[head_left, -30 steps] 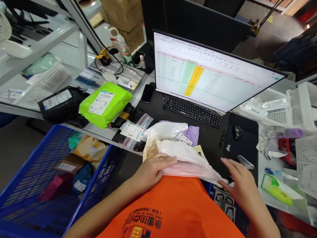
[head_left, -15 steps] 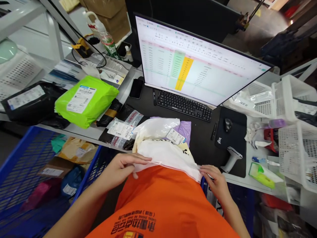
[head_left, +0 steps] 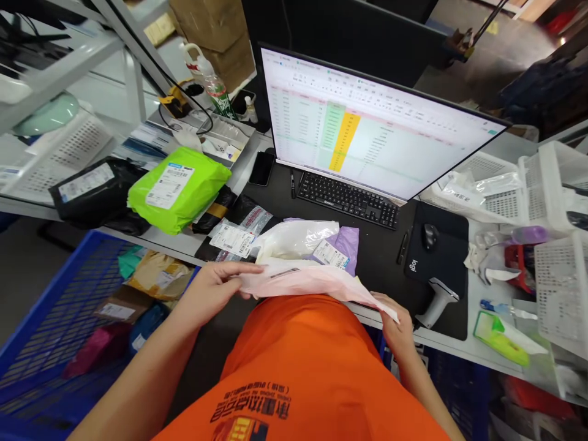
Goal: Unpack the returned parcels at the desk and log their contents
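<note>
Fingers [head_left: 245, 269] of my left hand [head_left: 214, 289] are closed on the left end of a pink bag [head_left: 312, 278], thumb beneath and the rest lying along its top. My right hand [head_left: 395, 327] is at the bag's other end, but the plastic's corner drapes over it, so I cannot tell whether those fingers grip or merely prop it. The bag hangs across the near edge of the counter [head_left: 381, 257], just above my orange shirt [head_left: 312, 361], and what is inside does not show.

Behind it lie a white bag [head_left: 294, 237] and a purple bag [head_left: 349, 240], partly covered. Their labels are too small to read, as are the rows on the monitor [head_left: 367, 141]. A keyboard [head_left: 346, 199], mouse [head_left: 429, 236] and scanner [head_left: 438, 299] sit on the dark counter. To the left, a green parcel [head_left: 179, 190] and a black parcel [head_left: 87, 190] rest on a grey side counter [head_left: 181, 247], with a blue crate [head_left: 50, 318] below, cut off by the frame. White baskets [head_left: 555, 184] crowd the right.
</note>
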Demonstrator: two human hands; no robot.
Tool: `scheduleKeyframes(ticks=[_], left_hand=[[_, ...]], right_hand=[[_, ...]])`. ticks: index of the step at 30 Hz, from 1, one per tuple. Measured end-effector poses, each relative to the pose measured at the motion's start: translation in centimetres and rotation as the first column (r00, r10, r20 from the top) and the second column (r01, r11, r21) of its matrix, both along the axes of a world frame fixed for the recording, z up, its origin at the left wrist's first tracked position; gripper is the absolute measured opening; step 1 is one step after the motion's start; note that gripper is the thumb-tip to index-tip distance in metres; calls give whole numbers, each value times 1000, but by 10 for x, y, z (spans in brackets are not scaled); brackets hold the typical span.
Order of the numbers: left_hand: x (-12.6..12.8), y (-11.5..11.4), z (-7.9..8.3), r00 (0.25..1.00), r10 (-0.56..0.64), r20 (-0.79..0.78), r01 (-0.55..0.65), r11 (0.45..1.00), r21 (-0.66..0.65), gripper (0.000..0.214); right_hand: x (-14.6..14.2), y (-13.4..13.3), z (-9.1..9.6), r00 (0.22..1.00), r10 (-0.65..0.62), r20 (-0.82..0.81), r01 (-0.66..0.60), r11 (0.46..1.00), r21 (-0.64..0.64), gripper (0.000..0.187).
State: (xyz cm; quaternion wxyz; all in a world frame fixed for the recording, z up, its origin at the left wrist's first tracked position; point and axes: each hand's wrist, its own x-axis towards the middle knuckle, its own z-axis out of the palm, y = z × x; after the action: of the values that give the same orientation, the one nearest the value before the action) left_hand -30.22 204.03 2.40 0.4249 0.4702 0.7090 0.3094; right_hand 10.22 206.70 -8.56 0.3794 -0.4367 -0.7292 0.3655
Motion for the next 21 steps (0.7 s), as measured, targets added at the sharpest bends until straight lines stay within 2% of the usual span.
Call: scheduleKeyframes(ticks=[1,3,4,6,9,11,13,14,16,19,21], left_hand=[[0,2,1,983,23,-182,-5,995,101,35],[9,7,5,865,149,-478,24,942,335,29],[18,12,8,812,196,-550,72,901,427,26],[45,23,15,798,164,-581,218,820,530,21],[98,41,23,830,-110,-547,471,664,580,18],[131,51,22,774,-290,-563,616,548,566,22],[154,56,14,675,-417,-608,737,420,530,22],[162,57,8,627,-452,-635,779,367,508,18],[172,56,-5,566,-466,-681,825,307,475,13],[176,53,-19,542,-431,-721,840,254,480,17],[172,52,-22,531,-418,-737,847,219,485,18]], right_hand=[[-4,3,9,999,-20,-32,20,1000,-21,31],[-12,8,25,998,-28,-49,27,999,-28,31],[-16,10,31,999,-23,-44,23,1000,-8,29],[-22,12,36,999,-23,-22,24,999,49,26],[-27,14,38,1000,-29,6,28,993,112,26],[-28,13,39,1000,-13,29,9,990,142,28],[-27,10,41,999,4,54,-13,984,179,28],[-26,9,43,998,-2,67,-12,980,199,27],[-24,5,45,996,-32,87,11,971,238,24],[-21,-2,49,994,-49,102,21,964,265,23],[-16,-6,49,993,-30,118,1,970,244,23]])
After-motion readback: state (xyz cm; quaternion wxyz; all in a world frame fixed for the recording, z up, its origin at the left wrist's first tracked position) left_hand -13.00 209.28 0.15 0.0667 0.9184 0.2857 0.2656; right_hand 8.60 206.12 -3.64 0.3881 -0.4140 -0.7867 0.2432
